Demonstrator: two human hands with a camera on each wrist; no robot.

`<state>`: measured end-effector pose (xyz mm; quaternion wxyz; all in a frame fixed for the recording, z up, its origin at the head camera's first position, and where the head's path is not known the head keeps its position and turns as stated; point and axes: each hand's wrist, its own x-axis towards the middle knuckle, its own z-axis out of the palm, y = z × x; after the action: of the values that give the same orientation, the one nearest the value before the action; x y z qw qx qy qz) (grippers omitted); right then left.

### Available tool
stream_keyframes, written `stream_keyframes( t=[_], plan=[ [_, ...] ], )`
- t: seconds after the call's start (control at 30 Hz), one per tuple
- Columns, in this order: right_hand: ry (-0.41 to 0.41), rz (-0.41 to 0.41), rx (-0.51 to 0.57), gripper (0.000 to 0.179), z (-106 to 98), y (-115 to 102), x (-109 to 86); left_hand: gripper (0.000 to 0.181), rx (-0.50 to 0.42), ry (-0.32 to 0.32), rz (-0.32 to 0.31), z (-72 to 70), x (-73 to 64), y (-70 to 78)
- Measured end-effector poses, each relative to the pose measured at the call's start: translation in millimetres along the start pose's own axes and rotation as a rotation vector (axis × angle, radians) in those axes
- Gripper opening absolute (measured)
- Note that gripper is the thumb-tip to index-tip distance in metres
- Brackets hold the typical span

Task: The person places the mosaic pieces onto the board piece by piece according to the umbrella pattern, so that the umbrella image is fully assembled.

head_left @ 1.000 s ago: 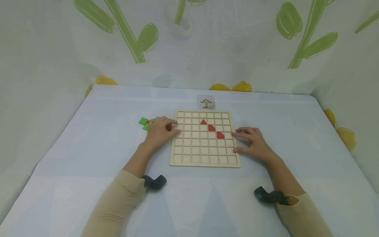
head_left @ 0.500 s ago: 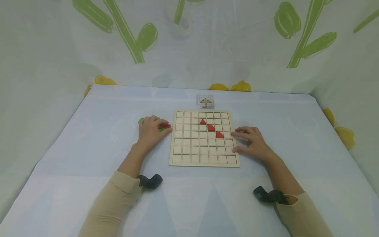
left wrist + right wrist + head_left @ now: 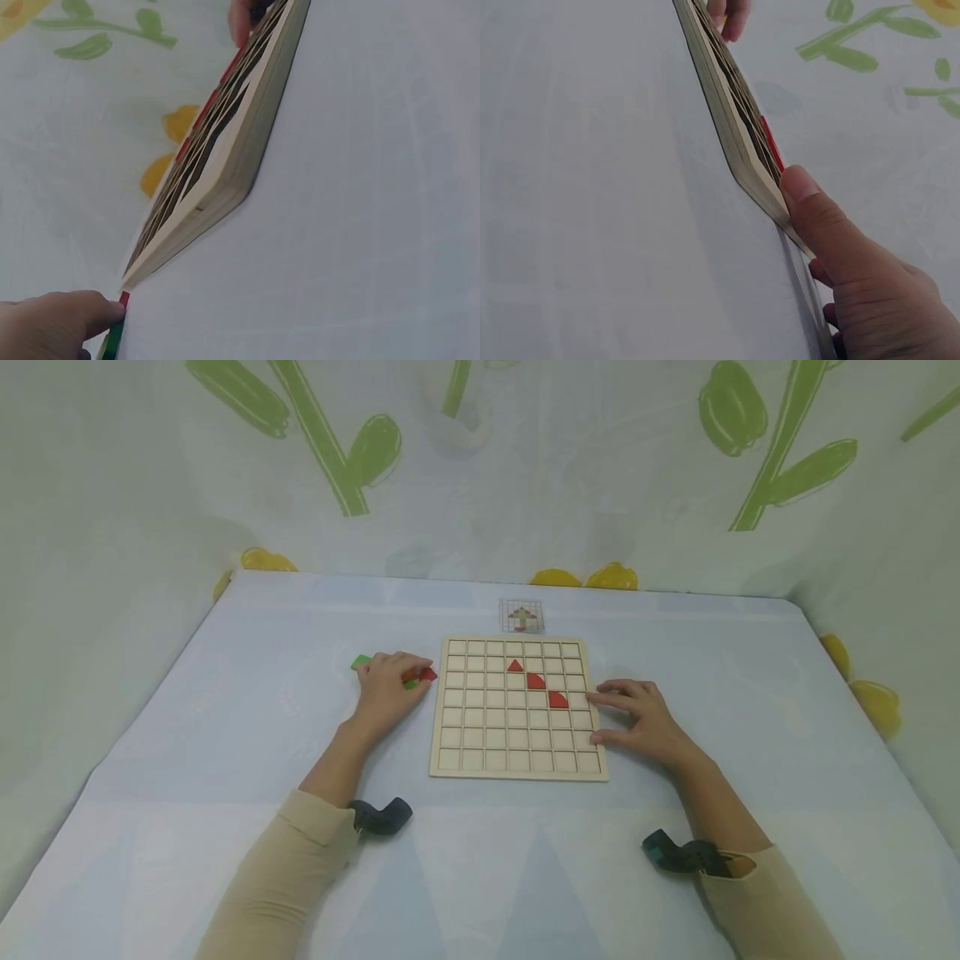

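In the head view a wooden grid board [image 3: 495, 739] lies on the table. It bears a red triangle tile [image 3: 514, 667] and two red quarter-round tiles [image 3: 558, 700]. Just left of the board, my left hand [image 3: 384, 693] pinches a small red tile [image 3: 428, 674] between thumb and fingers; its exact shape is partly hidden. Green tiles [image 3: 361, 661] and an orange bit show from under that hand. My right hand [image 3: 641, 720] rests its fingertips and thumb on the board's right edge. In the right wrist view that thumb [image 3: 802, 187] touches the board's rim.
A small pattern card [image 3: 522, 616] with a red and green figure on a grid lies behind the board. A white cloth with pale blue triangles covers the table [image 3: 480, 877]. Behind it hangs a backdrop [image 3: 562, 468] with green leaves and yellow flowers.
My left hand has drawn back left from the board's edge to the loose tiles. The red tile at its fingertips has turned slightly. My right hand stays in place.
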<state>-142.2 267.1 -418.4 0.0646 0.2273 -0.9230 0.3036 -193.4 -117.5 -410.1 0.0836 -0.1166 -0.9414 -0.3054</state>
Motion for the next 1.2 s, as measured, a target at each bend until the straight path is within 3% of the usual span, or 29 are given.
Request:
stream_keyframes(
  t=[0.1,0.3,0.67,1.03,1.2],
  plan=[
    [-0.008,0.007,-0.002,0.06,0,0,0.4,0.029,-0.01,-0.002,-0.002,1.2,0.7,-1.1],
    [-0.014,0.021,-0.003,0.06,0,0,-0.3,0.031,0.061,-0.016,-0.029,3.5,1.1,-2.4],
    [-0.015,0.038,0.007,0.06,-1,-2,-1.0,0.031,0.072,-0.066,-0.005,4.1,3.3,1.4],
    [-0.016,0.041,0.003,0.06,-3,-3,-0.1,0.034,-0.001,0.001,-0.016,2.7,5.0,6.9],
    [-0.012,0.033,0.001,0.06,-2,-2,-0.3,0.034,-0.015,-0.009,-0.007,5.5,5.7,10.9]
  ],
)
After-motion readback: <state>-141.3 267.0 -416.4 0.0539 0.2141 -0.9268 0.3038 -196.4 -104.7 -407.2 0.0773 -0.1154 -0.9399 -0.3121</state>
